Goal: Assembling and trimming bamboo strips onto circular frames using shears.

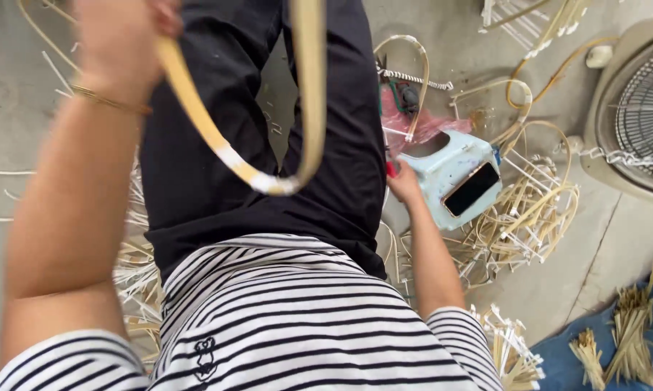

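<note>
Up near my chest, my left hand (120, 32) grips a bent cane strip (268, 174) looping over my lap; my right hand (402, 181) touches a pale blue stool (442, 163) on the floor, fingers hidden.

A pale yellow cane strip (308, 108) with white patches is looping over black trousers (218, 145); the shirt (297, 318) is showing black-and-white stripes, the stool (449, 174) light blue, the tarp (594, 355) blue.

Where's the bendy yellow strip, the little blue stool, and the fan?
Bent yellow strip (218, 141), head view: on the middle of its left leg, below the left hand (120, 36).
Light blue stool (449, 163), head view: on its top face beside the right hand (402, 181).
Fan (645, 108), head view: on the round grille.
</note>
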